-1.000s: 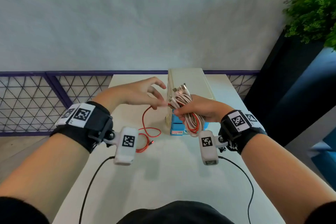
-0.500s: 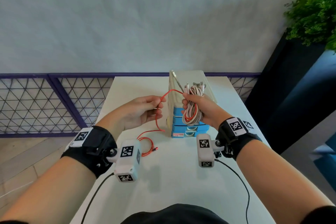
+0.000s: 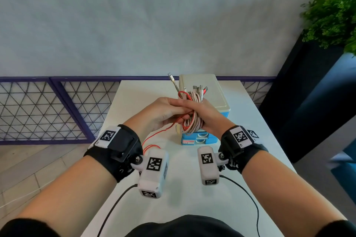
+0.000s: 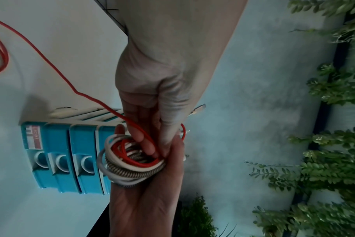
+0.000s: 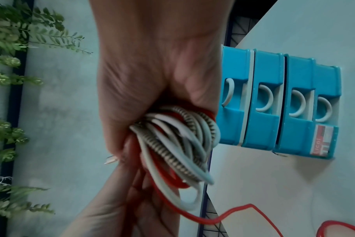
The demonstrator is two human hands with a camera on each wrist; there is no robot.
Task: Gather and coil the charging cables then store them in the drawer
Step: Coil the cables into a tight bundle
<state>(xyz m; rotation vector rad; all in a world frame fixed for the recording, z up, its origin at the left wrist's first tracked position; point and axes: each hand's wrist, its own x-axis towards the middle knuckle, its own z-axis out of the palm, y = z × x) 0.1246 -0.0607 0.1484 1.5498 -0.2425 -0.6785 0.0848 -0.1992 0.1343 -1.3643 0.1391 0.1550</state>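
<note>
Cable bundle [image 3: 192, 121]: white, braided and red loops, coiled; right hand [image 3: 207, 115] grips it. Left hand [image 3: 163, 113], at 9 o'clock of it, pinches the red cable [image 3: 158, 134]; the tail trails to 7 o'clock.

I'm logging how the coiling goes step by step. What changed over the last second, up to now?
The left hand has carried the red cable across to the right hand and now presses it into the cable bundle, laying another loop; both hands have risen. Less red cable lies slack on the table. Unchanged: the right hand grips the bundle, and the blue drawer unit stands in place with its drawers shut.
</note>
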